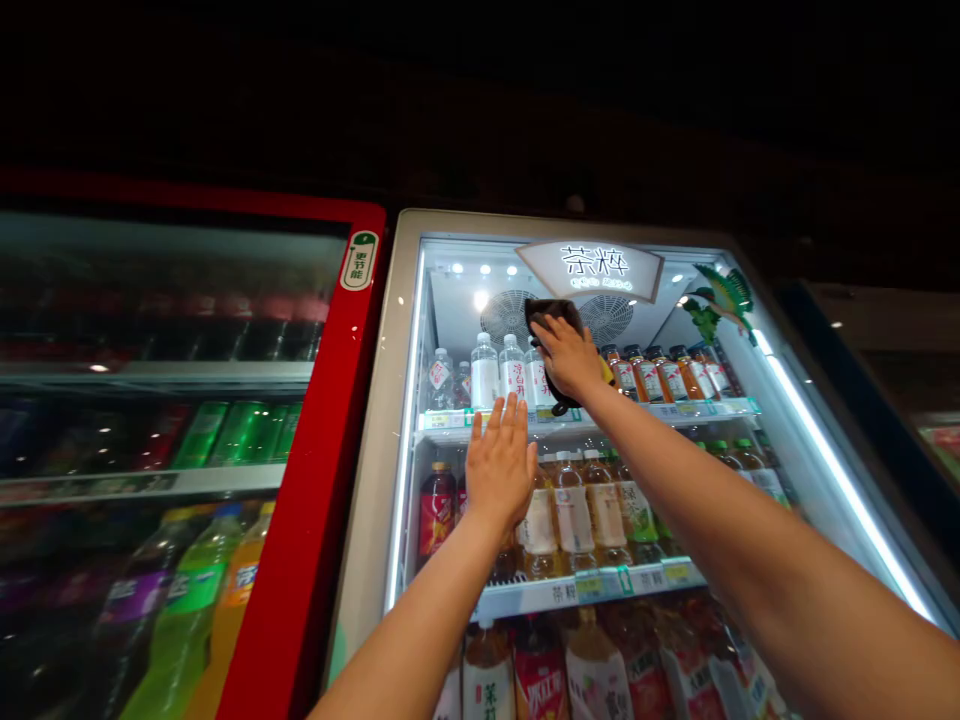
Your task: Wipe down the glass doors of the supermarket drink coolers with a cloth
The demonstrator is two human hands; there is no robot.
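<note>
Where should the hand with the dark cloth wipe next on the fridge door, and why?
Probably a short sweep sideways along the top of the white fridge's glass door. The right hand presses the dark cloth high up by the round fans, while the left hand lies flat on the glass lower down, steadying it.

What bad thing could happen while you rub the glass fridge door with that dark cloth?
1. The right hand presses the dark cloth high on the white-framed glass fridge door; at that stretch the cloth might slip loose.
2. The left hand lies flat on the glass, so it may leave fresh smudges.
3. Leaning on both hands might strain the door.
</note>
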